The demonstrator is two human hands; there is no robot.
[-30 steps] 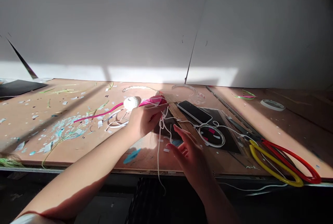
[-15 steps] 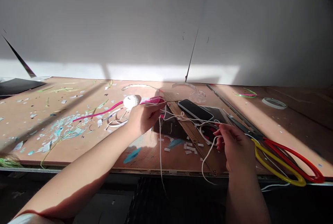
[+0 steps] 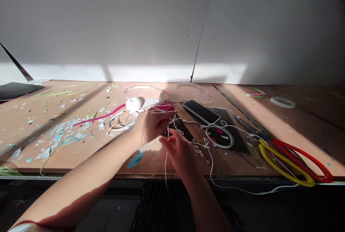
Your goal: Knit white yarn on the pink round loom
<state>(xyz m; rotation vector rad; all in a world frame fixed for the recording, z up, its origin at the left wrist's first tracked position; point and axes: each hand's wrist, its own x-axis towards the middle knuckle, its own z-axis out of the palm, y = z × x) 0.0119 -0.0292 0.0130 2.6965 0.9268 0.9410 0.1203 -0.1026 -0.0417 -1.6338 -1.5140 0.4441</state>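
Risk first: the thin white cord point(image 3: 166, 163) lies in loose lengths, and a tangle or knot looks possible if those lengths cross while slack. One length drops past the front edge of the tan wooden counter point(image 3: 67, 160), and a firm pull on it could catch the items lying beneath the cord. A second length runs over the brown corrugated cardboard strip point(image 3: 190, 127) and the clear plastic sleeve point(image 3: 237, 142), so a hard tug could drag either across the counter. The crumpled magenta bundle point(image 3: 161, 108) could also slip from the left hand's hold and pull the cord with it.

Using the black smartphone point(image 3: 201, 111) as landmark: the magenta bundle and the cord's gathered part sit just left of it, with the left hand point(image 3: 151, 126) and right hand point(image 3: 179, 153) working in front and to its left. The white textured ball point(image 3: 134, 104) and flat pink ribbon point(image 3: 99, 117) lie further left. The red and yellow looped plastic handles point(image 3: 291, 163) lie well to its right.

Left fingers point(image 3: 165, 117): curled narrow, resting on the magenta bundle with cord running beneath them. Right fingers point(image 3: 168, 141): narrow, close around the cord. Whether they actually grip it cannot be told from this view.
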